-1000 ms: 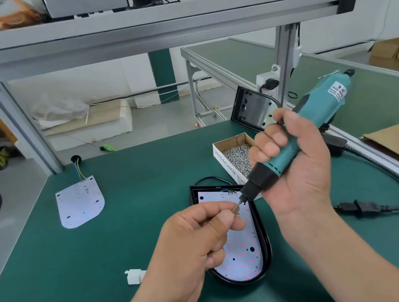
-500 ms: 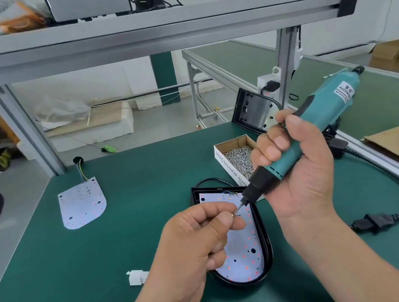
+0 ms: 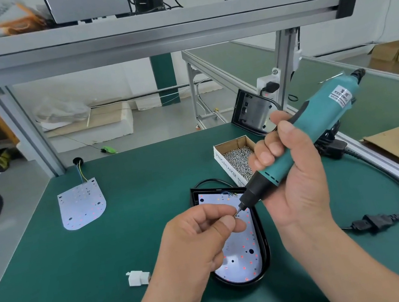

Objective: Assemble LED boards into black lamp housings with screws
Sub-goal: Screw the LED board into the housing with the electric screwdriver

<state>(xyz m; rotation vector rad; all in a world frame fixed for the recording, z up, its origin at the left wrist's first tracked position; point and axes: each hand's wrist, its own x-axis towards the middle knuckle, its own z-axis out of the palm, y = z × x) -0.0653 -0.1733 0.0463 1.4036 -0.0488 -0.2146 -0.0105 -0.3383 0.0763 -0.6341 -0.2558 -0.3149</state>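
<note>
Gripping the teal electric screwdriver (image 3: pixel 320 126) at right centre, the right hand (image 3: pixel 295 187) has its fingers wrapped round the barrel, bit angled down-left. Left hand (image 3: pixel 197 242): thumb and forefinger pinch a small screw (image 3: pixel 235 215), mostly hidden, at the bit tip. Both are held over the LED board (image 3: pixel 240 248), which is seated in the black lamp housing (image 3: pixel 266 250) at lower centre. Screw box (image 3: pixel 223 157): just up-right of the housing. Against half a second earlier: hands, tool and housing virtually unchanged.

Your green worktop (image 3: pixel 146 185): black lamp housing (image 3: pixel 240 283) in front of you, screw box (image 3: pixel 226 168) just behind it, loose LED board (image 3: pixel 81 204) far left, white plug (image 3: pixel 137 278) near left, power cord (image 3: pixel 372 222) looped right.
</note>
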